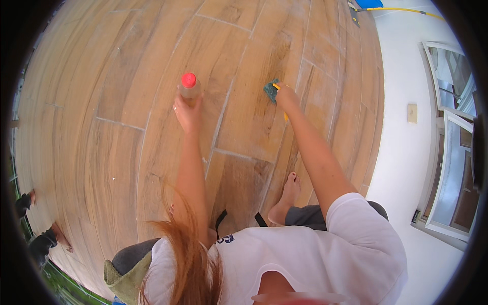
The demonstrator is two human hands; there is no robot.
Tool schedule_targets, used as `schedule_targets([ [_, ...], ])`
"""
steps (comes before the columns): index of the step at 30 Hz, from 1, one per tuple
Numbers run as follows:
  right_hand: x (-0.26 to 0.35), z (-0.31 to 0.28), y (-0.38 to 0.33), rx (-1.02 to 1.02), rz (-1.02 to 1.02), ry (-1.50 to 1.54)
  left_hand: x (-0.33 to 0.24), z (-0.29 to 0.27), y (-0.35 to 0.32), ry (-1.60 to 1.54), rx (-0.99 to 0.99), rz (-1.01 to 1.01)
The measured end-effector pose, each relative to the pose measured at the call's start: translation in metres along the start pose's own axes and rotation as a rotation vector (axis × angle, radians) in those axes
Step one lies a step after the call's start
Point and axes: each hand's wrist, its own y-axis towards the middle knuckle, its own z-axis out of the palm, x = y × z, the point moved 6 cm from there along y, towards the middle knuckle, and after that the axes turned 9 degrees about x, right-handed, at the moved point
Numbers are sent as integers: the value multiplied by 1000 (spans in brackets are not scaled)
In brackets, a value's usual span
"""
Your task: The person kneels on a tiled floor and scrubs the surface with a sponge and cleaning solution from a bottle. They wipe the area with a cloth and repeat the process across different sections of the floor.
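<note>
While we press the green-and-yellow sponge (272, 90) to the tile floor (127, 101) with our right hand (286, 96), our left hand (187, 113) grips a red-capped bottle (189, 87) upright; scrubbing looks midway, most tiles apparently untouched.

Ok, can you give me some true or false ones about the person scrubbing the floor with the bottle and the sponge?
1. The left hand holds a clear plastic bottle with a red cap. True.
2. The right hand presses a pink cloth on the floor. False: it holds a green and yellow scrubbing sponge against the wood-look tiled floor.
3. The bottle lies on its side. False: it stands upright, cap on top.
4. The person is barefoot, with one bare foot on the floor. True.
5. The cap is off the bottle. False: the red cap sits on it.
</note>
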Motion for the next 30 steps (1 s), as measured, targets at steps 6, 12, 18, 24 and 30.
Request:
schedule_targets([
  [6, -20, 64, -50, 140, -547, 52, -4, 6, -5, 5, 17, 0],
  [12, -3, 28, -86, 749, -426, 289, 6, -2, -2, -27, -44, 78],
  [18, -41, 15, -98, 872, -214, 192, 1, 3, -1, -68, 38, 23],
  [24, -60, 33, -82, 173, -77, 428, 3, 1, 1, -36, -1, 46],
  [30, -24, 32, -14, -86, -349, 182, 1, 2, -1, -115, 43, 43],
])
